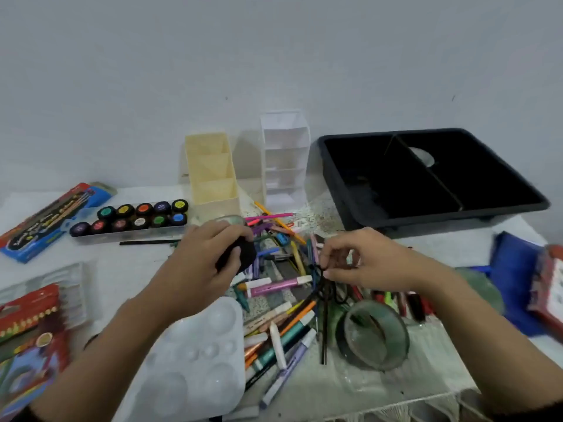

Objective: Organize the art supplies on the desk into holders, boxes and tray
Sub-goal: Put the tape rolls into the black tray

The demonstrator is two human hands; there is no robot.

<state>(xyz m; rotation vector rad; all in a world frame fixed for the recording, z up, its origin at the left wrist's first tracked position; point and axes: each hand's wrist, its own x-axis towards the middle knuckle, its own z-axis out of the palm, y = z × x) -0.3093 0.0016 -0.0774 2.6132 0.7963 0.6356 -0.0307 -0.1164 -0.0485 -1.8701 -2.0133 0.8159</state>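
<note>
A loose heap of markers, pens and crayons (pixel 283 312) covers the middle of the desk. My left hand (pixel 210 254) grips a black roundish object (pixel 243 254) above the heap's far left side. My right hand (pixel 359 260) pinches thin black sticks (pixel 323 300) that hang down over the heap. Behind the heap stand a cream holder (pixel 213 178) and a clear tiered holder (pixel 286 159). At the back right sits a black two-part tray (pixel 350 196).
A strip of paint pots (pixel 134 217) and a brush pack (pixel 48 220) lie at the left. A white palette (pixel 198 357) is near my left arm, crayon boxes (pixel 27 330) at the lower left. A green tape roll (pixel 377 336) and a blue pouch (pixel 511 278) sit on the right.
</note>
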